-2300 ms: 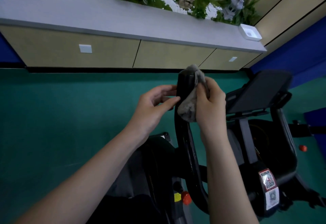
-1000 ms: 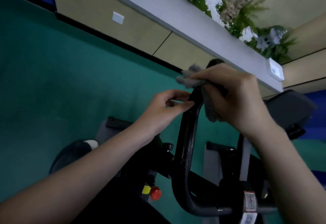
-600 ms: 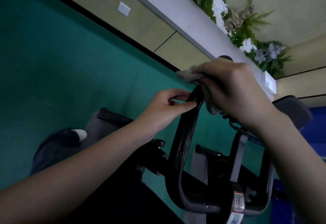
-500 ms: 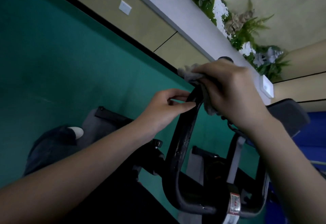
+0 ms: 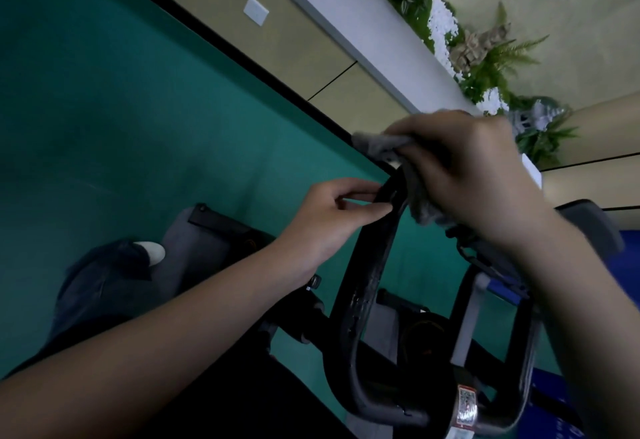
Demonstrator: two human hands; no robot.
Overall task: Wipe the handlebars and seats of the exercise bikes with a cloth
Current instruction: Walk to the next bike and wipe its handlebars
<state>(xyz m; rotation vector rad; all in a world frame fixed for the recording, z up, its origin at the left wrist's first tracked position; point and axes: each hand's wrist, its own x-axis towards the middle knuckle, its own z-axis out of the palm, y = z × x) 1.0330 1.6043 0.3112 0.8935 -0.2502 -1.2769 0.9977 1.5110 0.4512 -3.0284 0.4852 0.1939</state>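
Wiping handlebar (image 5: 367, 276) | your right grip (image 5: 471, 175) clenches the cloth (image 5: 381, 142) around its upper end, above the wall edge of the floor (image 5: 104, 127) | your left grip (image 5: 322, 220) pinches the bar just below, probably to steady it.

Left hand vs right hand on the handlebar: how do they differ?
The right hand grips the grey cloth; the left hand holds none. The right hand wraps the top of the handlebar; the left hand pinches it with fingertips just below. Both are on the same bar.

L hand (image 5: 322, 220) pinching, R hand (image 5: 474, 175) curled tight.
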